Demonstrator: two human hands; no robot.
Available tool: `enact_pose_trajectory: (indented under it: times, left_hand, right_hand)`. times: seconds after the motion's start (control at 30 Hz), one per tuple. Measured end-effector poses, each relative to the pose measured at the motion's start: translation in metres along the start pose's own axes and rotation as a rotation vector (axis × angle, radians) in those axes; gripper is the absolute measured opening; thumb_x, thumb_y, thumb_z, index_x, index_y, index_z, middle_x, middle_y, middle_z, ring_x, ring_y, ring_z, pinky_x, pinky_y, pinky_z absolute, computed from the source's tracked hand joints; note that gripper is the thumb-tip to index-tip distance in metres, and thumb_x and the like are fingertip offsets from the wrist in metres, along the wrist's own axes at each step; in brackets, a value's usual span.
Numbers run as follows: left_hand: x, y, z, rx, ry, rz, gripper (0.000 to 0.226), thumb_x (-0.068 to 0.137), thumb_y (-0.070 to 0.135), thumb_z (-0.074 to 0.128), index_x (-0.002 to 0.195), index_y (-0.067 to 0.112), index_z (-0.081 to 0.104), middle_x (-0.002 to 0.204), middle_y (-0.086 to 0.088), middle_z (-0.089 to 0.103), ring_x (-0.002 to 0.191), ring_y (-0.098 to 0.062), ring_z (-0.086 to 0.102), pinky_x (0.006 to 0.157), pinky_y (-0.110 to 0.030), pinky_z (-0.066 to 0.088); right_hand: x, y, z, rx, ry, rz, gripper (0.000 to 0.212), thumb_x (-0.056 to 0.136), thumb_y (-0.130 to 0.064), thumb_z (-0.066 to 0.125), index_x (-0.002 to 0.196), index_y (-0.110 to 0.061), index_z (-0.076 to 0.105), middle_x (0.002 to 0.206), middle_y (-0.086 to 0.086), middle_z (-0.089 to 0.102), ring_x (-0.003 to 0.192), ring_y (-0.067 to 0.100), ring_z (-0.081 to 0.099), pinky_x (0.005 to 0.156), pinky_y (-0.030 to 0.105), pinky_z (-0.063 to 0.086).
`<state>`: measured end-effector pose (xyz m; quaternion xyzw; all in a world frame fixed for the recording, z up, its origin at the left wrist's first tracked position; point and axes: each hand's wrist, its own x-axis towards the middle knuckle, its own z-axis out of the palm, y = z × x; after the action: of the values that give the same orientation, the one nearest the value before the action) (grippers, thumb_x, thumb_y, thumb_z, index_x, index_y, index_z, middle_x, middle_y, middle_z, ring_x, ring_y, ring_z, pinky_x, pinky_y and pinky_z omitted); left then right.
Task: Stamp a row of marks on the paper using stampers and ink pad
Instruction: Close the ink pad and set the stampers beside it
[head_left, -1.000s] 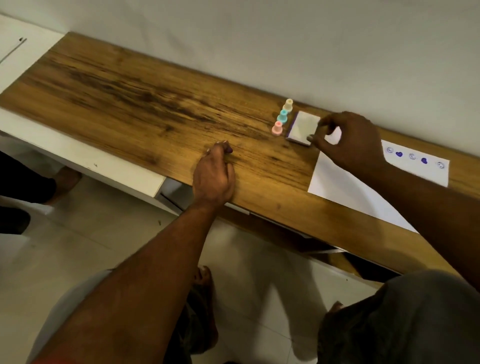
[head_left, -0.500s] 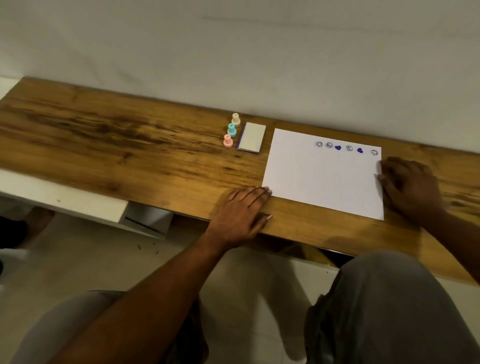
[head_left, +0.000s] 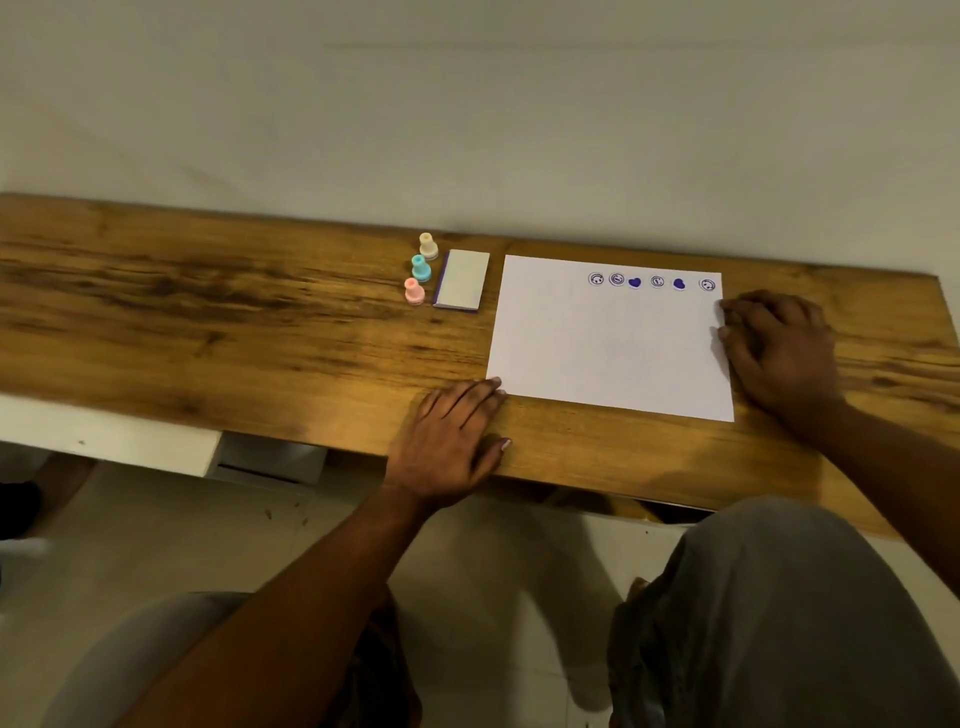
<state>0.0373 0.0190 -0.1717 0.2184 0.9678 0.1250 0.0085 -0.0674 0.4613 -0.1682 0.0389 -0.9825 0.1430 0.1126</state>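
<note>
A white paper (head_left: 608, 343) lies on the wooden table (head_left: 208, 312), with a row of several blue marks, faces and hearts, along its far edge. Left of it sits the closed ink pad (head_left: 462, 279). Three stampers stand in a line beside the pad: cream (head_left: 428, 246), teal (head_left: 421, 268) and pink (head_left: 414, 291). My left hand (head_left: 452, 436) lies flat on the table, fingertips at the paper's near left corner. My right hand (head_left: 779, 348) rests on the table, fingertips touching the paper's right edge. Neither hand holds anything.
A plain wall runs right behind the table. A white panel (head_left: 104, 441) juts out below the table's left part. My knees (head_left: 779, 623) and the tiled floor show under the front edge.
My right hand left the ink pad and moved to the paper's right edge. My left hand opened and slid to the paper's near left corner. The view shifted right.
</note>
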Motion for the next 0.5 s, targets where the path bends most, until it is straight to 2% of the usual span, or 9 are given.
enact_pose_trajectory:
  times: [0.5]
  left_hand:
    - [0.0015, 0.0002, 0.0013, 0.013, 0.047, 0.03, 0.062, 0.105, 0.053, 0.04, 0.152, 0.014, 0.049, 0.158, -0.005, 0.049, 0.144, -0.024, 0.045, 0.117, -0.048, 0.038]
  right_hand:
    - [-0.0007, -0.0025, 0.0003, -0.028, 0.003, 0.035, 0.046, 0.096, -0.054, 0.049, 0.132, -0.027, 0.063, 0.138, 0.002, 0.057, 0.128, 0.036, 0.045, 0.093, 0.051, 0.045]
